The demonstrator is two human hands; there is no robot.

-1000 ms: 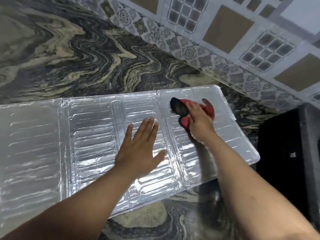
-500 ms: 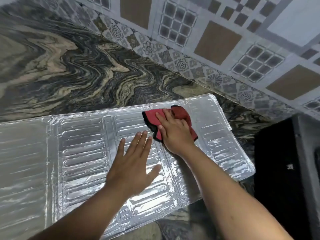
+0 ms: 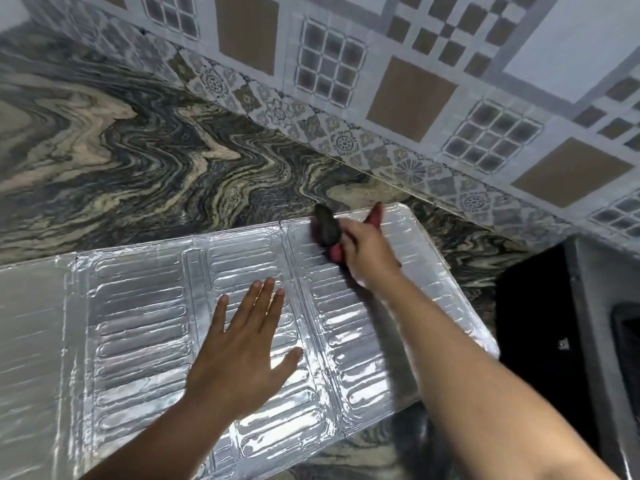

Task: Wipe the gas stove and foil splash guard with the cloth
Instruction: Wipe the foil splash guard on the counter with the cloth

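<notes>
A right hand [image 3: 369, 252] grips a red cloth [image 3: 329, 230] at the far edge of the foil guard [image 3: 138, 306], lying flat on the counter [image 3: 138, 150]; the left hand [image 3: 242, 355] presses it, fingers spread. Light, even strokes should spare the foil. The cloth is blurred; the stove is cut off at right.

Left hand [image 3: 239, 358]: we wear no glove, ring or band on it; our nails are short and plain.
Left forearm: bare to the frame's lower edge, no sleeve in view.
Right hand [image 3: 369, 256]: ungloved, blurred, no jewellery that we can make out.
Right forearm: bare, no sleeve or watch showing.
</notes>
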